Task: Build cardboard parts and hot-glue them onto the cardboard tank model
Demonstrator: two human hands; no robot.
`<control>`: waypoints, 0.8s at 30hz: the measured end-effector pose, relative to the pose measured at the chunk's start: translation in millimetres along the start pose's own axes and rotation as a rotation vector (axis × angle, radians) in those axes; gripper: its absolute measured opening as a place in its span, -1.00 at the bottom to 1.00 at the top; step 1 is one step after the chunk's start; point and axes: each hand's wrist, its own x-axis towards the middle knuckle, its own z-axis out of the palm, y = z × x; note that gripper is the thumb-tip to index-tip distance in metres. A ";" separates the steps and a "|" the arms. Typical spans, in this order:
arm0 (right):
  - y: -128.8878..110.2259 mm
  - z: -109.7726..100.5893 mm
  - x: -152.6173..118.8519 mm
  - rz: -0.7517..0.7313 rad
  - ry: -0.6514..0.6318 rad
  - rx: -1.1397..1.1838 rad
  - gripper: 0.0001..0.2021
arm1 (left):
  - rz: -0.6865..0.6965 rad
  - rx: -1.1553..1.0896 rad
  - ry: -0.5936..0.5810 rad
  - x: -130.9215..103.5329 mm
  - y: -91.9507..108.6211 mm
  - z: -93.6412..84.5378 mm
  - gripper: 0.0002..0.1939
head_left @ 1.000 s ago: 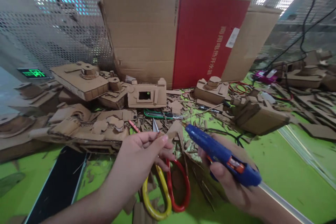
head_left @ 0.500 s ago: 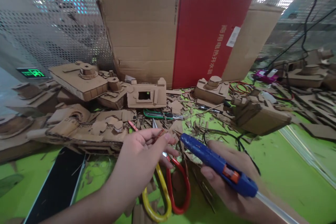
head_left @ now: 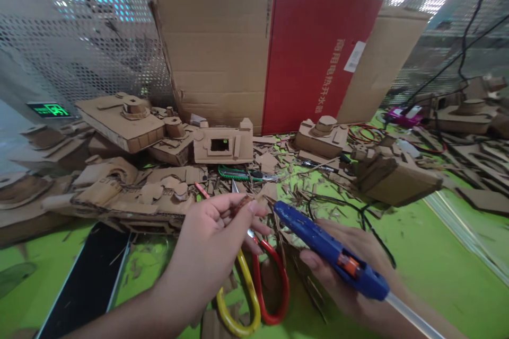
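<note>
Between the thumb and fingers of my left hand [head_left: 218, 228] is a small brown cardboard piece [head_left: 243, 203]. My right hand [head_left: 350, 270] is wrapped round a blue glue gun [head_left: 318, 235], whose nozzle points at the left fingertips with a small gap between. A clear glue stick [head_left: 411, 315] sticks out of the gun's rear. Beneath my left hand lie scissors with one yellow handle [head_left: 248, 296] and one red handle [head_left: 285, 291]. The tips of the right fingers are hidden behind the gun.
Cardboard models [head_left: 123, 122] crowd the left, with another [head_left: 397, 175] at the right. A green cutter [head_left: 242, 173] lies among scraps. A large cardboard sheet [head_left: 218, 47] stands behind. A black phone-like slab [head_left: 85, 275] is at lower left, clear sticks [head_left: 461, 233] at right.
The glue gun and my right hand have shifted very slightly. My left hand still pinches the piece in nearly the same place.
</note>
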 end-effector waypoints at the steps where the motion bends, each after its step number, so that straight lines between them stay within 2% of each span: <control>1: -0.3 0.2 -0.2 -0.001 -0.007 0.004 -0.68 | 0.002 0.003 -0.001 -0.1 0.4 0.0 -0.89; 5: -2.7 -0.2 -0.7 0.005 -0.028 0.020 -0.71 | 0.015 0.007 -0.004 -0.8 0.7 0.0 -0.89; 12: -3.1 -4.0 3.4 0.044 0.013 0.047 -0.66 | 0.023 -0.015 0.004 -0.8 1.2 1.6 -0.93; 20: -3.0 -2.0 1.5 -0.013 -0.031 0.032 -0.69 | 0.025 -0.005 -0.011 -1.3 2.6 1.5 -0.90; 24: -3.6 -3.5 2.4 0.016 -0.037 0.036 -0.68 | 0.008 0.011 -0.013 -3.1 1.6 -0.4 -0.87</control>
